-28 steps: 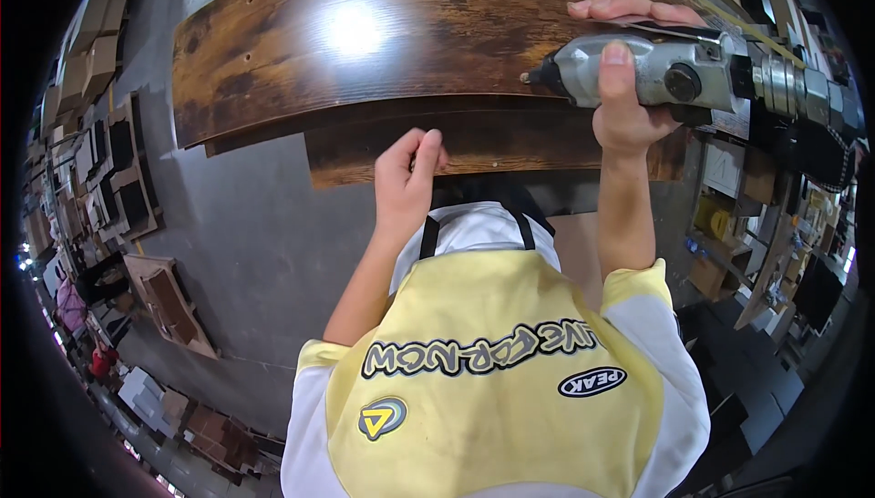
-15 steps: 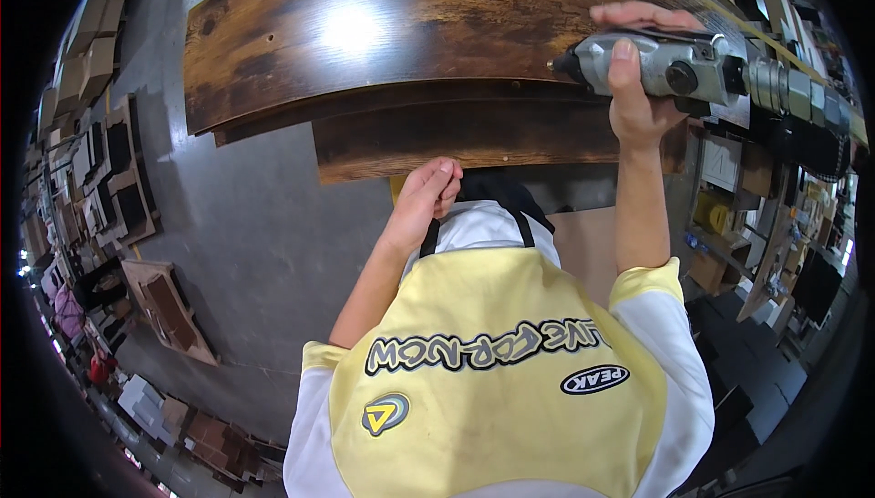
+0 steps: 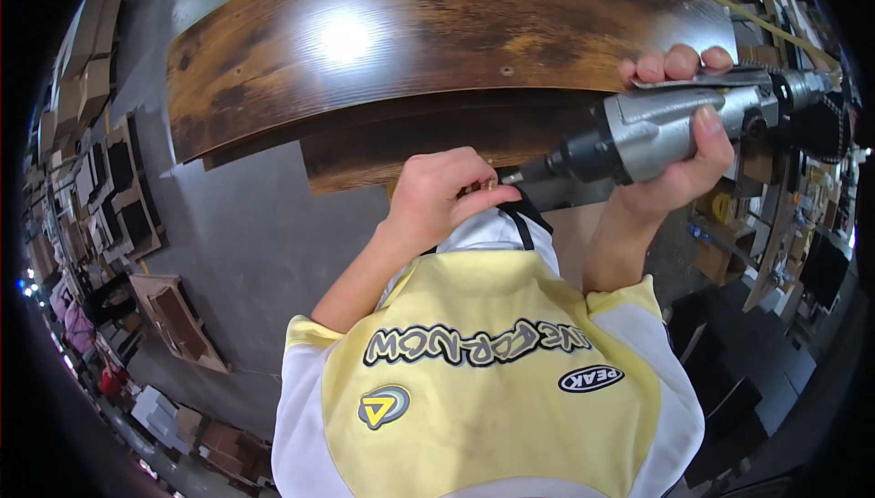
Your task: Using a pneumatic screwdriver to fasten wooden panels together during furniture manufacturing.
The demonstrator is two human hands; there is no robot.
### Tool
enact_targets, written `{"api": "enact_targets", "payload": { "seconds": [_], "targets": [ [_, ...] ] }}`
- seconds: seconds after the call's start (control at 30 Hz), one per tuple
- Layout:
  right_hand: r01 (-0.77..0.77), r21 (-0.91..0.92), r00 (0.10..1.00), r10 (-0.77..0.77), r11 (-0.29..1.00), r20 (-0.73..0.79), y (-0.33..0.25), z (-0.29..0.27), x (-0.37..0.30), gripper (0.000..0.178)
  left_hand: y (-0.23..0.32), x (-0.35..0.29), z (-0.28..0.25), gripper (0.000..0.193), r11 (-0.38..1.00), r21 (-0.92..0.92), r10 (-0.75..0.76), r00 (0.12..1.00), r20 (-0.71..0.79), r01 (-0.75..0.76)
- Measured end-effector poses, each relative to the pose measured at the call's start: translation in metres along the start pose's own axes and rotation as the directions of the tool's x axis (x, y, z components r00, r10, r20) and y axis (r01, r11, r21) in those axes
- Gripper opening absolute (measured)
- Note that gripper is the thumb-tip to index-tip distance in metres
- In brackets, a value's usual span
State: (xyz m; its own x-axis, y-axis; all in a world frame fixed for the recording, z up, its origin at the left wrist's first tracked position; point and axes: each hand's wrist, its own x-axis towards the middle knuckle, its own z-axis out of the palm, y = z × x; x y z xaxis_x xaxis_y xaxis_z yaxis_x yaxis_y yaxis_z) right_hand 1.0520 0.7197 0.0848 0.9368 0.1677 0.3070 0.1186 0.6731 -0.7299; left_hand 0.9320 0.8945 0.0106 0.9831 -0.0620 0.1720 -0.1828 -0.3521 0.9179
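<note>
My right hand (image 3: 670,184) is wrapped round a silver and black power screwdriver (image 3: 643,133), with fingers over its top and thumb along its side. Its bit points left and reaches the fingertips of my left hand (image 3: 433,190). Between that hand's thumb and fingers is pinched a small brass-coloured screw (image 3: 492,185), partly hidden, close to the bit. Beyond both hands lies a long dark brown wood-grain board (image 3: 419,42) with several small fastener spots in its face. A lower board (image 3: 355,163) of the same finish shows under its near edge.
Grey concrete floor (image 3: 246,234) spreads to the left. Stacked cartons (image 3: 91,61) and a pallet with brown panels (image 3: 178,320) stand there. To the right are shelves with boxes (image 3: 725,252). A yellow hose or strap (image 3: 756,15) runs beyond the screwdriver.
My right hand has brought the screwdriver from over the board's right end toward me and left. My left hand has turned, and the bit now meets its fingertips, where a screw shows.
</note>
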Motion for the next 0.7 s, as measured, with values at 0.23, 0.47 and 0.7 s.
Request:
{"api": "enact_targets", "payload": {
  "seconds": [0.23,0.47,0.7],
  "targets": [
    [0.035,0.01,0.998,-0.034,0.999,-0.053,-0.015,-0.026,0.02,0.047,0.008,0.029,0.029,0.025,0.942,-0.298,-0.142,0.988,0.066,0.155],
    [0.04,-0.038,0.996,-0.043,0.998,-0.073,-0.019,-0.037,0.02,0.048,0.012,0.026,0.063,0.047,0.25,-0.804,-0.439,0.803,0.402,0.539],
    [0.093,-0.038,0.996,-0.093,0.995,0.014,-0.015,-0.039,0.014,0.049,0.028,0.034,0.057,0.047,0.0,-0.836,-0.413,0.762,0.499,0.548]
  ]
}}
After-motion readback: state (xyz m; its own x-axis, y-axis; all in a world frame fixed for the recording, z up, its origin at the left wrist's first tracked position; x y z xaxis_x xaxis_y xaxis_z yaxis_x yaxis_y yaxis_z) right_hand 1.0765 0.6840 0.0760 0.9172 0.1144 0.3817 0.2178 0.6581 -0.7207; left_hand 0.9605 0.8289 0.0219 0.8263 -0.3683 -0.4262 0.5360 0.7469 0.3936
